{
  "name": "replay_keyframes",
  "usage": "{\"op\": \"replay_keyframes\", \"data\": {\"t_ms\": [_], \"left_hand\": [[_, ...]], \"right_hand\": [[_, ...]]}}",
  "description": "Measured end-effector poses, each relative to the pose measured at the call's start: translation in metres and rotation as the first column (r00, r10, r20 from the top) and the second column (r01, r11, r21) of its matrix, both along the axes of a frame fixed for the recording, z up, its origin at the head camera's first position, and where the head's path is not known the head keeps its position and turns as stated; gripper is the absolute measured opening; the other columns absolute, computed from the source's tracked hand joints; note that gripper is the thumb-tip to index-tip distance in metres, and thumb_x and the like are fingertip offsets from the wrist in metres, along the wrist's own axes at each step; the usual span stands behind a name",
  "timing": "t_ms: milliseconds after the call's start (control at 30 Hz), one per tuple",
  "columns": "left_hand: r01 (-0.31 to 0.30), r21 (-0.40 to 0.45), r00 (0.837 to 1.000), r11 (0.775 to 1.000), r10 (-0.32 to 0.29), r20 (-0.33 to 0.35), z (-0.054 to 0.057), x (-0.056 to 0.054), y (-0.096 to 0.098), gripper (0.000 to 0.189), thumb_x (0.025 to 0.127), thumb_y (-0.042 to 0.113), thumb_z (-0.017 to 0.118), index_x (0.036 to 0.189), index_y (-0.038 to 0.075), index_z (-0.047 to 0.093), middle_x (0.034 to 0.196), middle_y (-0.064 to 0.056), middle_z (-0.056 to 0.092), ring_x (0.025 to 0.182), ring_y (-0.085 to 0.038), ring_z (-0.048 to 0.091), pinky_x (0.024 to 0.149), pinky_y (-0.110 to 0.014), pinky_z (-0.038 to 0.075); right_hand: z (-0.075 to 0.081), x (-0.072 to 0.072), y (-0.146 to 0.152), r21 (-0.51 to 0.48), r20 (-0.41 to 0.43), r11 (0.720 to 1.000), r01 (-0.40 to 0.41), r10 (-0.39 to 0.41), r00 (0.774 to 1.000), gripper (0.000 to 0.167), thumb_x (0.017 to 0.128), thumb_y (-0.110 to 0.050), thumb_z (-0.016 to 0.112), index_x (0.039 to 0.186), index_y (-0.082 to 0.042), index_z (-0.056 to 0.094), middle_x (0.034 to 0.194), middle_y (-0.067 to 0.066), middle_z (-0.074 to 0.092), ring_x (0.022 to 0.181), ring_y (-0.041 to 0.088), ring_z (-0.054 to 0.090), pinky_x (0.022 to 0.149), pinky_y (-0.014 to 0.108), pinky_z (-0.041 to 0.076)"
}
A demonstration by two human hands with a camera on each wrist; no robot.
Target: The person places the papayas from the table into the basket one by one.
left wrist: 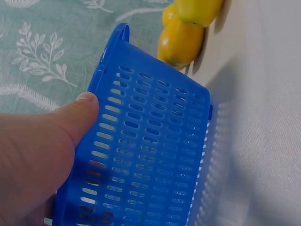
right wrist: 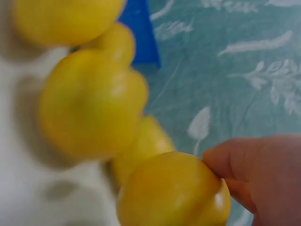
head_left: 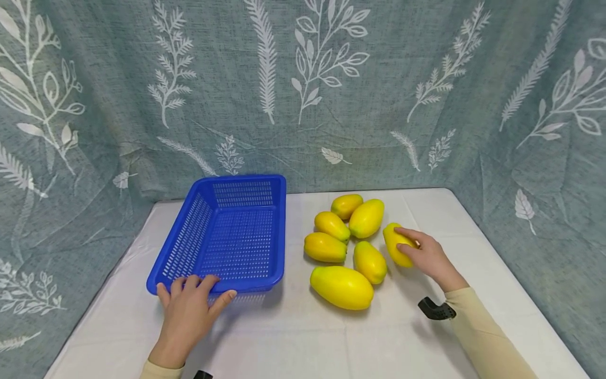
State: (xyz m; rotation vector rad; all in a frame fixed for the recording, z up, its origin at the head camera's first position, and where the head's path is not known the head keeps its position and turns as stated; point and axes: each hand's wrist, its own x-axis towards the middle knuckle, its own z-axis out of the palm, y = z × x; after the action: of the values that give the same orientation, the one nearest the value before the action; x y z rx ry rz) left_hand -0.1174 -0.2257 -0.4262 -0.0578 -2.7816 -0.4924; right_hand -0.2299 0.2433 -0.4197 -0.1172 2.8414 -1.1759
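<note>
gripping blue basket (head_left: 282,231): left hand (head_left: 187,310) | pinching yellow fruit (head_left: 392,243): right hand (head_left: 430,258) | 6 more fruits (head_left: 342,287) between

Right hand (right wrist: 268,176) at four o'clock, gripping a yellow fruit (right wrist: 169,193) at six. Other yellow fruits (right wrist: 89,108), blurred, bunched from seven round to eleven, overlapping in view. Blue basket (right wrist: 142,37), partly seen, near twelve. Green leaf-print cloth (right wrist: 207,61) one to three; shadowed white worktop (right wrist: 23,193) at eight.
</note>
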Motion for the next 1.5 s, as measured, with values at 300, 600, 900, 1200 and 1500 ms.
{"op": "replay_keyframes", "data": {"t_ms": [300, 600, 900, 1200, 1500], "left_hand": [[0.001, -0.007, 1.0, 1.0, -0.001, -0.013, -0.002, 0.001, -0.003, 0.051, 0.089, 0.044, 0.075, 0.114, 0.0, 0.07, 0.11, -0.034, 0.065, 0.116, -0.066, 0.046, 0.102, -0.083, 0.012], [0.003, -0.018, 1.0, 1.0, -0.003, 0.013, -0.001, -0.001, -0.005, 0.051, 0.09, 0.045, 0.074, 0.115, 0.001, 0.07, 0.112, -0.034, 0.064, 0.117, -0.067, 0.045, 0.101, -0.085, 0.011], [-0.009, -0.052, 1.0, 0.999, 0.01, 0.017, 0.0, 0.0, -0.005, 0.051, 0.09, 0.043, 0.075, 0.115, 0.0, 0.07, 0.113, -0.035, 0.065, 0.116, -0.066, 0.047, 0.102, -0.084, 0.013], [0.01, -0.065, 0.999, 0.998, -0.013, -0.043, -0.002, -0.002, 0.0, 0.047, 0.088, 0.042, 0.076, 0.112, 0.002, 0.071, 0.107, -0.031, 0.066, 0.112, -0.062, 0.051, 0.099, -0.08, 0.02], [-0.001, -0.076, 0.996, 0.997, -0.005, -0.086, -0.005, 0.0, -0.005, 0.047, 0.086, 0.041, 0.079, 0.11, 0.002, 0.071, 0.105, -0.03, 0.067, 0.111, -0.06, 0.052, 0.099, -0.079, 0.02]], "right_hand": [[0.053, -0.033, -0.068, -0.331, -0.014, 0.938, -0.098, 0.099, 0.995, 0.051, 0.105, -0.023, 0.055, 0.155, -0.018, 0.044, 0.163, 0.012, 0.038, 0.126, 0.034, 0.056, 0.085, 0.03, 0.055], [0.076, -0.055, -0.196, -0.671, 0.058, 0.736, -0.089, 0.172, 0.983, 0.048, 0.106, -0.021, 0.054, 0.154, -0.024, 0.047, 0.16, 0.005, 0.043, 0.119, 0.026, 0.06, 0.088, 0.037, 0.059], [0.064, -0.072, -0.308, -0.762, 0.258, 0.646, 0.046, 0.238, 0.936, 0.048, 0.105, -0.021, 0.055, 0.153, -0.024, 0.048, 0.154, 0.01, 0.045, 0.121, 0.032, 0.057, 0.104, 0.055, 0.052], [0.04, -0.071, -0.364, -0.716, 0.375, 0.682, 0.147, 0.199, 0.905, 0.048, 0.102, -0.018, 0.06, 0.15, -0.017, 0.052, 0.148, 0.015, 0.051, 0.123, 0.039, 0.056, 0.101, 0.06, 0.052], [0.018, -0.055, -0.386, -0.606, 0.451, 0.781, 0.148, 0.185, 0.873, 0.047, 0.098, -0.013, 0.064, 0.145, -0.011, 0.057, 0.145, 0.015, 0.055, 0.128, 0.038, 0.055, 0.103, 0.061, 0.05]]}}
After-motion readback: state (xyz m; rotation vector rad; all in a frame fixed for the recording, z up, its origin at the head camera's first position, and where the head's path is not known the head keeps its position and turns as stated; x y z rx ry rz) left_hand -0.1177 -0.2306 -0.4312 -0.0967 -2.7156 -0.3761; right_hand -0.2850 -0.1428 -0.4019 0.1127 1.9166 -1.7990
